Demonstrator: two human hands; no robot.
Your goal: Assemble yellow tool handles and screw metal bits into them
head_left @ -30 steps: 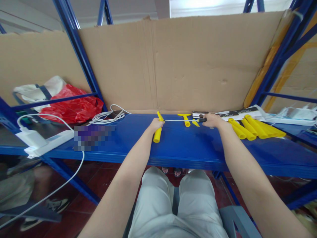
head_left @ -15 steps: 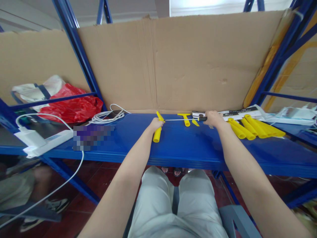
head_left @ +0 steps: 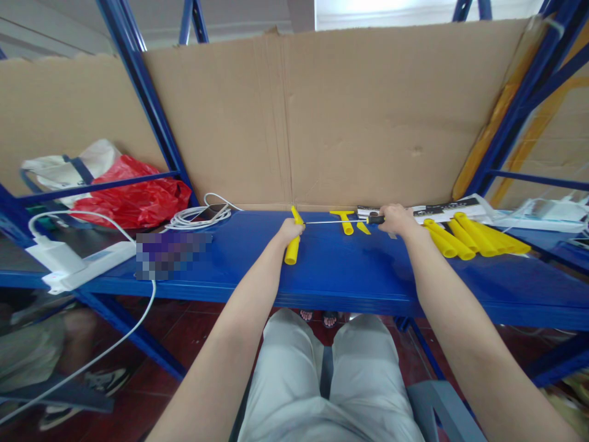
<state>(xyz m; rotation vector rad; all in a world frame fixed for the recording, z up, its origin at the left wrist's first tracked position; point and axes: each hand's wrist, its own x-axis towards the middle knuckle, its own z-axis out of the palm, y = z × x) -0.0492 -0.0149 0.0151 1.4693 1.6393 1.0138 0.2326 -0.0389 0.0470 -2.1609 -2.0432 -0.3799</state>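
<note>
My left hand [head_left: 289, 229] is closed round a yellow plastic T-shaped handle [head_left: 291, 252], whose tube end points toward the table's front edge. In my right hand [head_left: 396, 219] is the black grip of a screwdriver [head_left: 376, 220], fingers wrapped round it. Its long thin shaft runs left, level over the table, and the tip meets the yellow handle beside my left fingers; the exact contact is too small to make out. Between my hands lie a second yellow T-shaped handle [head_left: 347, 226] and a small yellow piece [head_left: 363, 228].
Several yellow handles [head_left: 476, 239] lie on the right of the blue table [head_left: 340, 270], before a printed sheet [head_left: 442, 212]. A coiled white cable [head_left: 197, 218], power strip [head_left: 92, 264] and red bag [head_left: 138, 193] are at left. Cardboard [head_left: 359, 116] stands behind.
Both hands keep almost the same place and grip. The screwdriver's grip shows a very slight shift at my right fingers; nothing else has visibly moved.
</note>
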